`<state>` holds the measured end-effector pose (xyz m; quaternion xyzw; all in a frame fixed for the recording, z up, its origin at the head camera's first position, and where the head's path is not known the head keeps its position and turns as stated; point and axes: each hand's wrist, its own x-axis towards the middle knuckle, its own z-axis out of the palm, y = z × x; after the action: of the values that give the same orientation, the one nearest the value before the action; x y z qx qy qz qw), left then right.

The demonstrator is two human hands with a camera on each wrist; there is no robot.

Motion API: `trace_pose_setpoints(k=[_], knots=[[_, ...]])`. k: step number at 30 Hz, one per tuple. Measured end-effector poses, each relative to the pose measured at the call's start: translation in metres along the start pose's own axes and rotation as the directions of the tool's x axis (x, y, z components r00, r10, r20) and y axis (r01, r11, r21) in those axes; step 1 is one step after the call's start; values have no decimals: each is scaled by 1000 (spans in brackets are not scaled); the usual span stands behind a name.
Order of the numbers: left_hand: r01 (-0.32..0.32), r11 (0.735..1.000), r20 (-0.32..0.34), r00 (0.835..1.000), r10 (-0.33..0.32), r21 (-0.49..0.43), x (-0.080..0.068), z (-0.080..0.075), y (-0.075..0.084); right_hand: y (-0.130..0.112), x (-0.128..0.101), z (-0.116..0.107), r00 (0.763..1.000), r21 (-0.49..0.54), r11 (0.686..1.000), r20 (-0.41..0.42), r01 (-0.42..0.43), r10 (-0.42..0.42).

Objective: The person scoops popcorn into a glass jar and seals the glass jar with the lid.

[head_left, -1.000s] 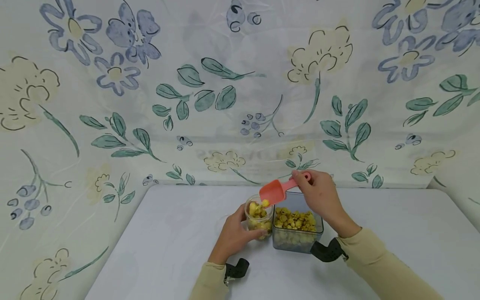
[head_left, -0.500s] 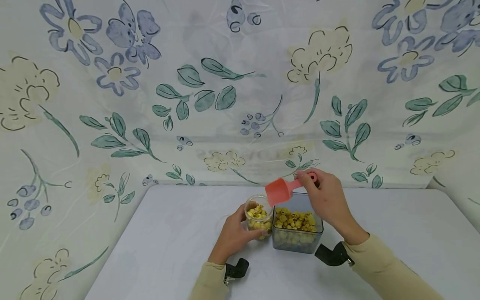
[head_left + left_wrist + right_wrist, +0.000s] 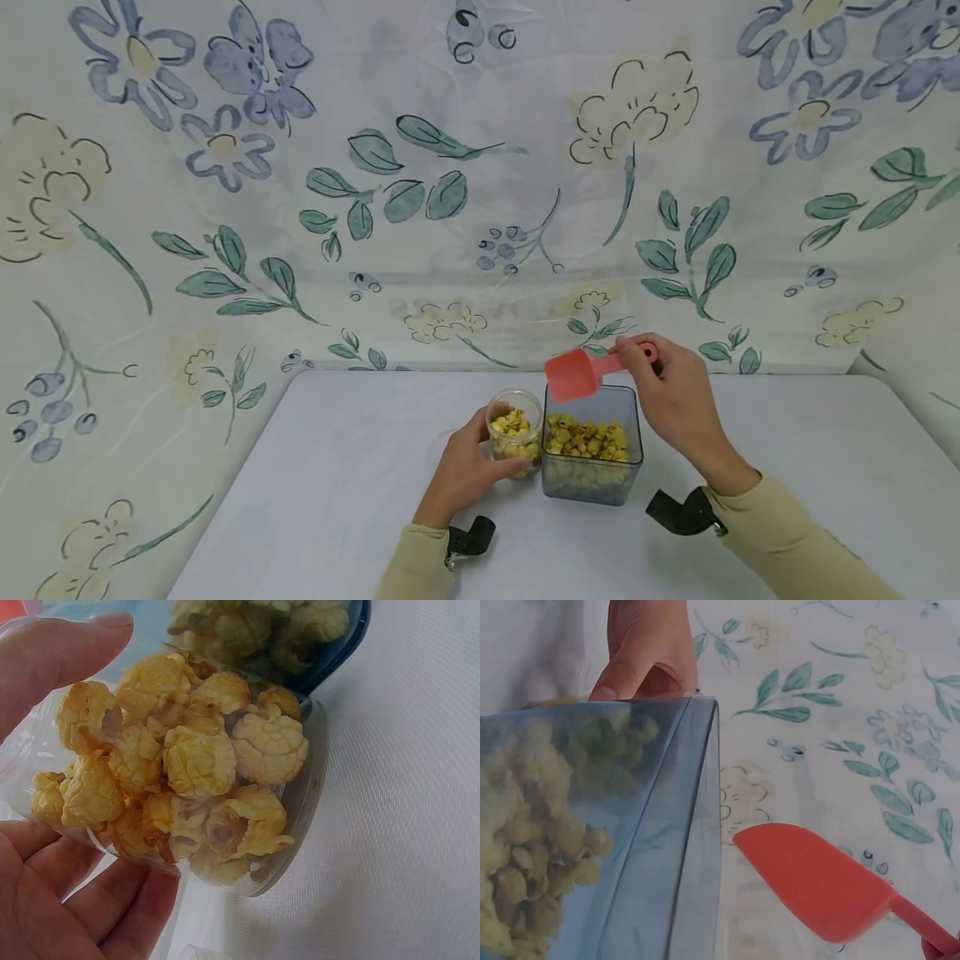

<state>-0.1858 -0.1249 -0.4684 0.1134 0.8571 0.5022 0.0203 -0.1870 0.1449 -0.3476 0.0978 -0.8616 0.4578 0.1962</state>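
Note:
A small clear jar (image 3: 514, 433) full of yellow popcorn (image 3: 187, 765) stands on the white table (image 3: 337, 483). My left hand (image 3: 465, 471) grips the jar from the left; its thumb and fingers wrap the jar (image 3: 300, 817) in the left wrist view. Touching the jar's right side is a square grey-tinted container (image 3: 592, 467) with popcorn inside (image 3: 532, 847). My right hand (image 3: 675, 400) pinches the handle of a pink scoop (image 3: 573, 373), held above the container's far edge. The scoop (image 3: 817, 881) looks empty in the right wrist view.
A floral cloth backdrop (image 3: 450, 183) hangs behind the table and wraps both sides. Black wrist camera mounts (image 3: 472, 537) sit at both sleeves near the table's front.
My right hand has moved the scoop from over the jar to the right, above the container. The popcorn at the scoop's lip a second ago is gone. The left hand kept its hold.

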Motion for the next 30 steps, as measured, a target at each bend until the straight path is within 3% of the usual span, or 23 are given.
trace_pose_setpoints(k=[11,25,30], knots=[[8,1000,0,1000,-8,2,0,0,0,6,-6,-11,1000,-55,998,9,-19,20],[20,1000,-6,1000,-20,3,0,0,1,13,-12,-15,999,-132,991,53,21,-14],[9,1000,-3,1000,-9,3,0,0,2,16,-14,-14,994,-167,983,95,78,-62]])
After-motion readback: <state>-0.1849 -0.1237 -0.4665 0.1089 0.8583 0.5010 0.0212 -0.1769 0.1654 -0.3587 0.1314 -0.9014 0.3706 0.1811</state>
